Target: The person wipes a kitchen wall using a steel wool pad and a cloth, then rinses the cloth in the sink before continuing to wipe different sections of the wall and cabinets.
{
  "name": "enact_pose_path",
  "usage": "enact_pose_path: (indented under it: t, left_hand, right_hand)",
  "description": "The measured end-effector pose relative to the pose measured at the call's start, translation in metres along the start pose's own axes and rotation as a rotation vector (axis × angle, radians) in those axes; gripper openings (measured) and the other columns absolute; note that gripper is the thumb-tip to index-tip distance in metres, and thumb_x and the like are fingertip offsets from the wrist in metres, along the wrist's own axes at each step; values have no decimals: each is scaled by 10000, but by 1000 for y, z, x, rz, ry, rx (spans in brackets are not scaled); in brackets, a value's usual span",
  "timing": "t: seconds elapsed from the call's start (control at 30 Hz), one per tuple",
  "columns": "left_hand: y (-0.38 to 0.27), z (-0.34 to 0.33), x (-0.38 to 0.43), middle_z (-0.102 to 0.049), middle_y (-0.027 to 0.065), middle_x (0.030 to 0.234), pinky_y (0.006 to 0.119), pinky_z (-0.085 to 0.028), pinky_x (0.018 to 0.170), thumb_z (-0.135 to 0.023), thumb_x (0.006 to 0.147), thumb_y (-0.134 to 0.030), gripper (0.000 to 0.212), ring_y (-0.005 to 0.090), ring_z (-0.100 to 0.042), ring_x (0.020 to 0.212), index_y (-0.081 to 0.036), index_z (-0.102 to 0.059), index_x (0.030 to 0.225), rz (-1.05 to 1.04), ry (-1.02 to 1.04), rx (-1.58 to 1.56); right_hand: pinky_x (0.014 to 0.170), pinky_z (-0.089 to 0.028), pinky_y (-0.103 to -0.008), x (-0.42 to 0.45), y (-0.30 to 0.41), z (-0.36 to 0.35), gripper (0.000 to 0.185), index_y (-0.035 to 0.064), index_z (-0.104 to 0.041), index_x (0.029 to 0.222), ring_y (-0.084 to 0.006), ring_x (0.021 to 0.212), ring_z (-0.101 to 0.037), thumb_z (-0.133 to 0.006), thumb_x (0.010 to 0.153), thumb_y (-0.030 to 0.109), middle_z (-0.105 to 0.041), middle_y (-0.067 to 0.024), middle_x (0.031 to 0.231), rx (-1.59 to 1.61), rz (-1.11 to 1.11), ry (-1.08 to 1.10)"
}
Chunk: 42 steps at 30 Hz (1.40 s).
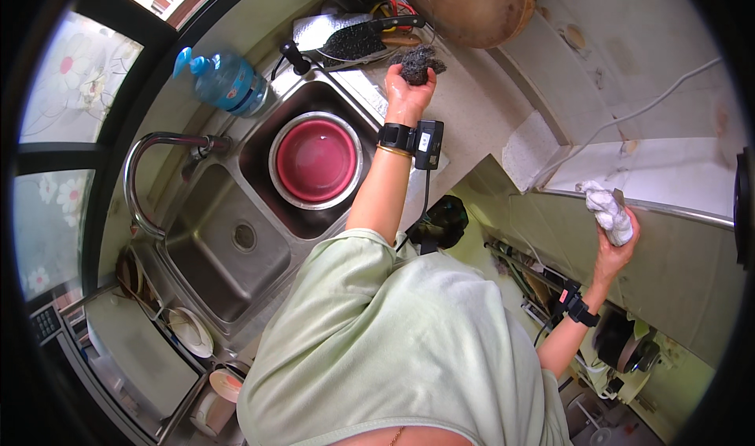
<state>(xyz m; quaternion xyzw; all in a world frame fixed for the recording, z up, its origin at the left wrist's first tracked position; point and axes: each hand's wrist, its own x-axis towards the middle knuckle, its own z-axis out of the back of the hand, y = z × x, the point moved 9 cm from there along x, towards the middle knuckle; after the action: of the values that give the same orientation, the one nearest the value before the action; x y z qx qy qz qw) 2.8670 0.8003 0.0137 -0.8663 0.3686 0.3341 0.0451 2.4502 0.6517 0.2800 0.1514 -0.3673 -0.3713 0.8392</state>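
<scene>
My left hand [410, 95] holds a dark steel-wool scourer [416, 64] between its fingers, above the counter to the right of the double sink. A cleaver [368, 36] with a black handle lies just beyond it. On the right, my right hand [618, 242] grips a bunched white cloth [609, 213] at the metal edge of a ledge. A thin flat object, partly hidden, sticks up beside the cloth. In the far sink basin stands a metal bowl [273, 169] with a red basin [318, 160] inside it.
A chrome faucet [138, 171] arches over the near steel basin [206, 263]. A blue-labelled pump bottle [230, 86] stands behind the sink. A round wooden board [472, 3] leans at the far wall. Plates [191, 331] stand at lower left. A white cable [640, 111] crosses the right wall.
</scene>
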Motion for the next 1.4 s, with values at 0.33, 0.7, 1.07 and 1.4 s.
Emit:
enact_pose_path:
  t: [0.33, 0.7, 1.07, 1.4]
  left_hand:
    - [47, -112, -88, -556, 173, 1182, 333, -446, 595, -403, 841, -292, 333, 288, -568, 892, -68, -546, 1041, 318, 538, 87]
    - [68, -125, -114, -387, 207, 1339, 267, -387, 553, -405, 855, -312, 515, 238, -529, 868, 40, -422, 1231, 390, 648, 105]
    - [71, -102, -87, -501, 162, 1229, 285, -394, 551, -415, 836, -303, 403, 255, -556, 857, -37, -489, 1130, 442, 544, 124]
    - [87, -65, -52, -509, 192, 1214, 293, -414, 590, -419, 829, -256, 366, 245, -544, 879, -17, -499, 1095, 379, 374, 231]
  right_hand:
    - [904, -403, -310, -2, -14, -1, 502, 37, -542, 1116, -194, 1008, -531, -752, 664, -21, -558, -80, 1072, 49, -90, -22]
    - [886, -403, -277, -4, -17, -2, 468, 17, -512, 1129, -152, 973, -526, -729, 715, 5, -557, -58, 1058, 19, -191, -15]
    - [874, -431, -277, -4, -16, -3, 464, 3, -508, 1112, -148, 962, -525, -722, 704, -51, -543, -63, 1055, -2, -201, -47]
    - [875, -419, -271, -3, -19, 1, 469, 9, -524, 1114, -144, 961, -531, -737, 697, -23, -553, -62, 1054, -126, -187, -28]
